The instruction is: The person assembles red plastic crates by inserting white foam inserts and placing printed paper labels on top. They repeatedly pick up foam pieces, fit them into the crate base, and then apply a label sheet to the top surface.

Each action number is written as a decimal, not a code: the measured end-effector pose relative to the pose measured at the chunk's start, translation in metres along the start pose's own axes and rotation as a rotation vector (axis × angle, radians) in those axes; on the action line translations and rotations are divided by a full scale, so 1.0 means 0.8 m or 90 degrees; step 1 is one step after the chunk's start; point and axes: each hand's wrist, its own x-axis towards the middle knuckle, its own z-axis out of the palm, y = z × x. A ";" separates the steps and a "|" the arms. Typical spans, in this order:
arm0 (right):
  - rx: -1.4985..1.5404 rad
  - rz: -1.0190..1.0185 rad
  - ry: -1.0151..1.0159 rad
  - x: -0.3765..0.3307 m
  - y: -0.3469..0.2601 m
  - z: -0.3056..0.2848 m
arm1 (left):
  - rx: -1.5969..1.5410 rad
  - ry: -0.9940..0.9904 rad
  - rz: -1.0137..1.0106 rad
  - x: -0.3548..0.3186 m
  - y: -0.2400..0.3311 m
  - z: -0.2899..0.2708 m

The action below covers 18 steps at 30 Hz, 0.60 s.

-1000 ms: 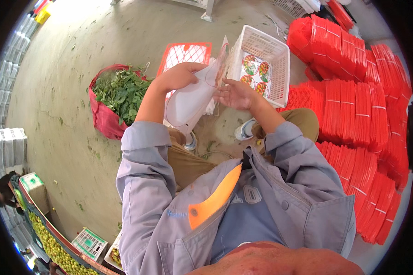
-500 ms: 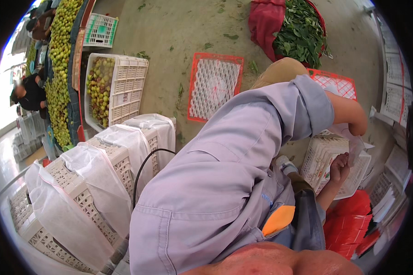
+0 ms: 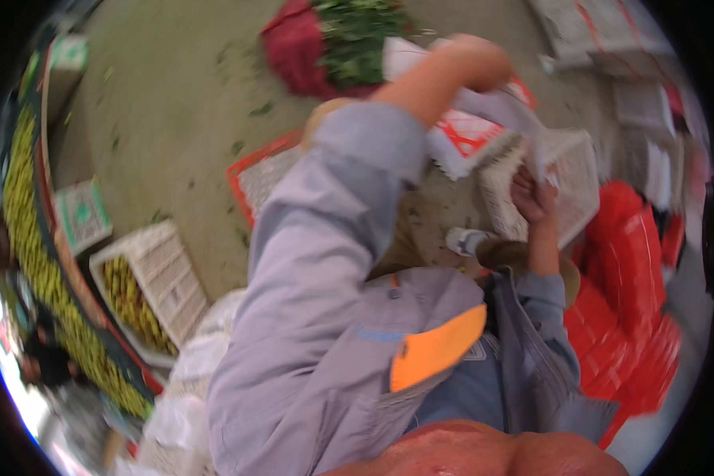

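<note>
1. The left hand [image 3: 480,62] arches above the white sheet [image 3: 509,113]; its fingers are hidden, so I cannot tell whether it grips or merely rests there.
2. The right hand [image 3: 533,194] is curled into a loose fist and appears to pinch the sheet's lower end, though blur softens the contact.
3. The sheet lies between the two hands. Its long axis slants from beneath the left hand toward the right hand, lower end pointing at the right fist; which face is the front cannot be told.
4. Being so limp, it is probably held at both ends to stop it folding.
5. The white crate [image 3: 583,170] stands just beside the right hand, its hollow showing past the knuckles, likely set there for easy reach.
6. A red-and-white piece [image 3: 468,136] lies below the left hand, left of the right one.
7. Left of the left hand sits a red sack [image 3: 293,49] of green leaves [image 3: 358,49]; red bundles [image 3: 623,258] lie below the right hand, to its right.
</note>
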 end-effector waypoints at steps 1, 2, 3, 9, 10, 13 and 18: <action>-0.050 0.001 0.024 -0.002 0.003 0.005 | 0.000 -0.016 -0.021 -0.005 -0.011 -0.005; -0.027 0.012 0.033 -0.007 0.004 0.012 | -0.022 0.062 0.008 -0.016 -0.027 -0.006; -0.057 0.002 0.019 -0.010 0.006 0.022 | -0.018 0.115 -0.002 -0.025 -0.037 -0.008; -0.272 -0.042 0.182 -0.020 0.017 0.074 | -0.005 0.217 -0.084 -0.044 -0.107 -0.020; -0.265 -0.054 0.171 -0.019 0.018 0.076 | -0.018 0.250 -0.130 -0.049 -0.117 -0.025; -0.274 -0.115 0.246 -0.007 0.013 0.067 | -0.064 0.369 -0.269 -0.066 -0.142 -0.044; -0.281 -0.216 0.311 0.090 -0.015 0.022 | -0.130 0.566 -0.304 -0.047 -0.127 -0.057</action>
